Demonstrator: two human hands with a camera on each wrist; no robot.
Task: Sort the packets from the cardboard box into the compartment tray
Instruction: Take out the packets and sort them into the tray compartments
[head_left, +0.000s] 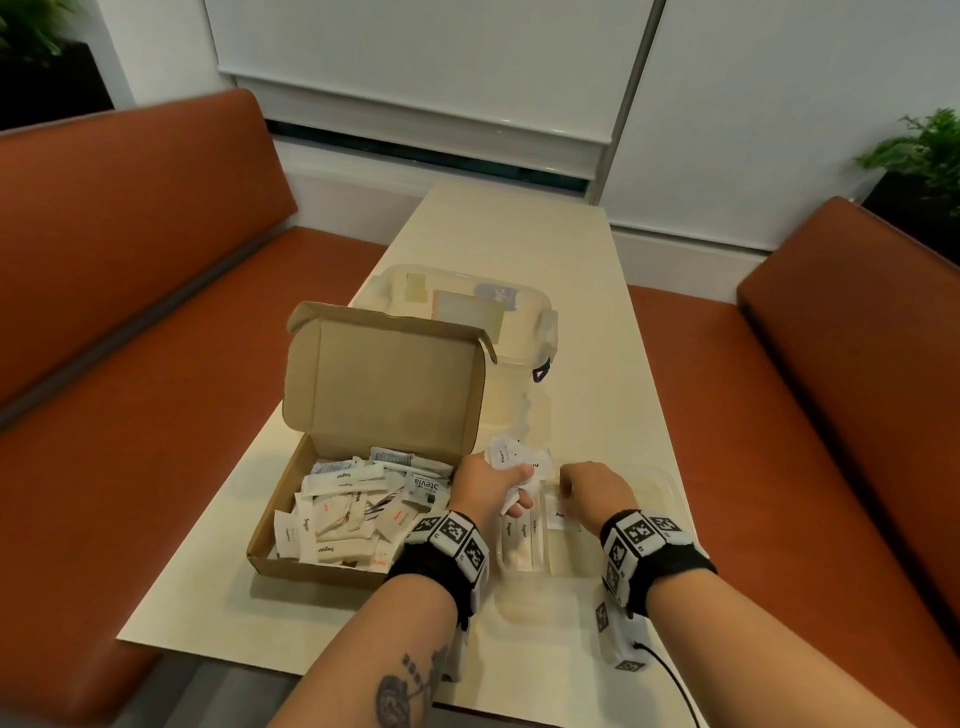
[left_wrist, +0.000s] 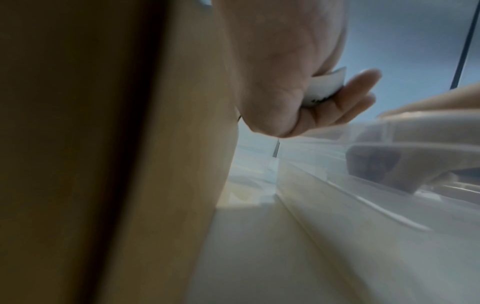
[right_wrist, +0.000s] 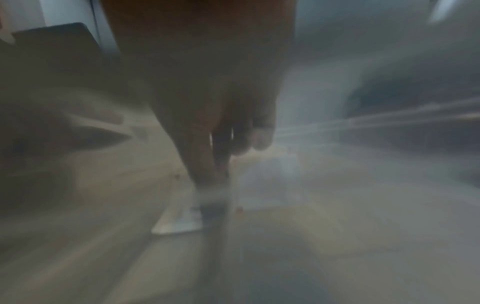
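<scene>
Left fingers (head_left: 519, 486) clutch a packet bunch (head_left: 511, 457); right fingers (head_left: 566, 491) pinch one packet (head_left: 561, 517).

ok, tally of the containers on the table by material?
Cardboard: 1, the open cardboard box
Clear plastic: 2, the compartment tray and the lidded tub
Total: 3

Much of the close work is lost to blur

The right wrist view is smeared: the right hand (right_wrist: 207, 127) reaches down to a pale packet (right_wrist: 179, 222) whose print cannot be read. From the head, the right hand's fingers are hidden behind its back. The tray (head_left: 670, 499) is clear plastic, so its dividers are hard to trace.
</scene>
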